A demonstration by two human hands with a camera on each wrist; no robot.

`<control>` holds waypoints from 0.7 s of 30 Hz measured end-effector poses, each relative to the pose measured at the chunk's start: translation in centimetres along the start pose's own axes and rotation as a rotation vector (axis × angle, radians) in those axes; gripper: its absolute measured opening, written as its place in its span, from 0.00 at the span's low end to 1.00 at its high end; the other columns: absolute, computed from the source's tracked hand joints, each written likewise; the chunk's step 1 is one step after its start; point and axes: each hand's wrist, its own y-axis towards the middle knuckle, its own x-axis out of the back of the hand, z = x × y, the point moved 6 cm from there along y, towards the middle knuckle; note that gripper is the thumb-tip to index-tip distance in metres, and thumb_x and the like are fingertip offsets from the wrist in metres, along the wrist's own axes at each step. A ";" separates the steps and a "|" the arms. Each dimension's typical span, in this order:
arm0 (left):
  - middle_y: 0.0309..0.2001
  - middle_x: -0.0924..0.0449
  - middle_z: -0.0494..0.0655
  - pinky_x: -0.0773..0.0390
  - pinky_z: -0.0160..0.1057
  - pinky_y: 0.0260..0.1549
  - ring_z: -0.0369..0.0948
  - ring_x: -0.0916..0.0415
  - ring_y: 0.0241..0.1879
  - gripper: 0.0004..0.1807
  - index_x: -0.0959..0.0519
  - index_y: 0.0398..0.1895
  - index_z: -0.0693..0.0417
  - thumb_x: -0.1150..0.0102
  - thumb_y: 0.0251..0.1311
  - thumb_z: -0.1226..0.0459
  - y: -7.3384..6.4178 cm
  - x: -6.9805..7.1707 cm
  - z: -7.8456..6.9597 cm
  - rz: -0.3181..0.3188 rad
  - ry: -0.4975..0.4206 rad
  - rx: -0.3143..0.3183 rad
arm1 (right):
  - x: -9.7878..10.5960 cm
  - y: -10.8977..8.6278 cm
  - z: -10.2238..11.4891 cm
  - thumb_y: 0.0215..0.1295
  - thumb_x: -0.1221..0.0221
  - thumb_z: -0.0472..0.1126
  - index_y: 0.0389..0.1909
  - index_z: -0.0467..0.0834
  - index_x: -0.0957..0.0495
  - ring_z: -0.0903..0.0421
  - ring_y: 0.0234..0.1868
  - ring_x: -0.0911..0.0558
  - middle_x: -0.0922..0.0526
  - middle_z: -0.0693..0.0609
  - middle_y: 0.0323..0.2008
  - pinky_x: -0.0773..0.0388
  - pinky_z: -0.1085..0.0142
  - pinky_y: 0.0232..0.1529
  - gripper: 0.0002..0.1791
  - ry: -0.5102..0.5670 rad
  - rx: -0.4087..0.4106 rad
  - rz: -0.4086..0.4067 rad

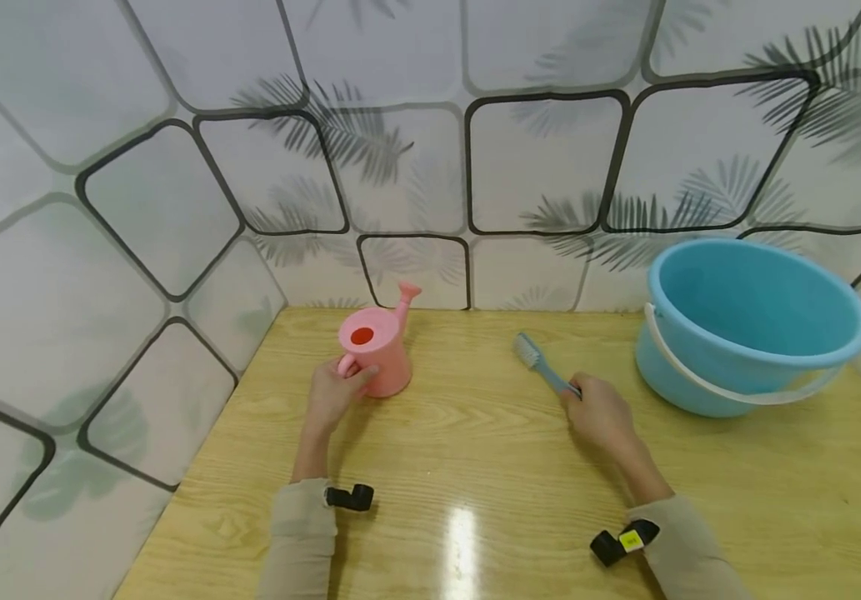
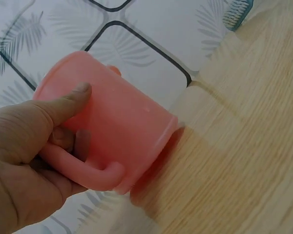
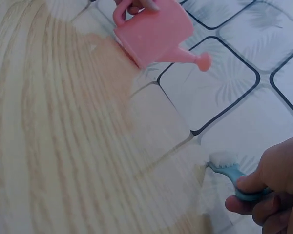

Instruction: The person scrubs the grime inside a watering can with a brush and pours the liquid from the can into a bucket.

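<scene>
From where I sat, the left hand [image 1: 336, 396] gripped the pink watering can [image 1: 383, 368] by its handle, thumb laid against the body; the can stood upright near the back-left corner of the table [image 1: 430, 454], close to the patterned wall [image 1: 407, 183]; the right hand [image 1: 601, 412] pinched the blue brush [image 1: 541, 362] by its handle, bristled end toward the wall, between can and bucket; I saw a wide run of wood between the two hands and more toward me, while the table's left edge slanted just beyond the left arm and the blue bucket [image 1: 738, 373] hemmed in the right side; fingers hid the rear of the brush handle, and the left wrist view cut off its head; there the can's body covered most of the spout; I could not tell whether the can's base touched the wood, nor make out the can's inside.
</scene>
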 end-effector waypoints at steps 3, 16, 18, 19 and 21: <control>0.21 0.30 0.38 0.24 0.31 0.26 0.33 0.30 0.25 0.15 0.24 0.31 0.62 0.27 0.56 0.62 -0.1 -0.1 -0.5 -0.012 -0.019 -0.024 | 0.4 -0.1 0.2 0.75 0.52 0.36 0.33 0.35 0.26 0.55 0.20 0.30 0.24 0.48 0.23 0.35 0.64 0.20 0.11 0.087 0.034 -0.034; 0.17 0.45 0.40 0.44 0.33 0.19 0.37 0.47 0.19 0.25 0.35 0.19 0.54 0.25 0.54 0.57 -2.3 -1.1 -5.6 -0.049 0.013 -0.163 | 3.8 -0.9 2.6 0.77 0.50 0.38 0.40 0.33 0.24 0.61 0.16 0.35 0.18 0.45 0.27 0.37 0.68 0.15 0.12 0.359 0.028 -0.226; 0.17 0.45 0.40 0.45 0.33 0.19 0.37 0.47 0.18 0.25 0.36 0.18 0.54 0.25 0.54 0.59 -2.7 -1.5 -6.2 -0.053 0.027 -0.175 | 4.5 -1.3 3.1 0.77 0.49 0.41 0.40 0.33 0.24 0.62 0.14 0.37 0.19 0.47 0.26 0.38 0.68 0.14 0.13 0.403 0.031 -0.241; 0.16 0.44 0.40 0.45 0.33 0.19 0.36 0.47 0.18 0.25 0.36 0.18 0.54 0.26 0.54 0.59 -2.9 -1.7 -6.5 -0.054 0.033 -0.183 | 4.8 -1.5 3.3 0.77 0.49 0.42 0.41 0.33 0.24 0.62 0.14 0.38 0.19 0.50 0.26 0.39 0.68 0.13 0.14 0.423 0.034 -0.242; 0.16 0.44 0.39 0.46 0.33 0.18 0.35 0.48 0.17 0.26 0.37 0.16 0.54 0.25 0.54 0.61 -3.2 -2.2 -7.0 -0.060 0.043 -0.203 | 5.4 -1.9 3.8 0.77 0.48 0.44 0.42 0.33 0.23 0.63 0.13 0.39 0.19 0.55 0.24 0.41 0.68 0.12 0.16 0.458 0.047 -0.249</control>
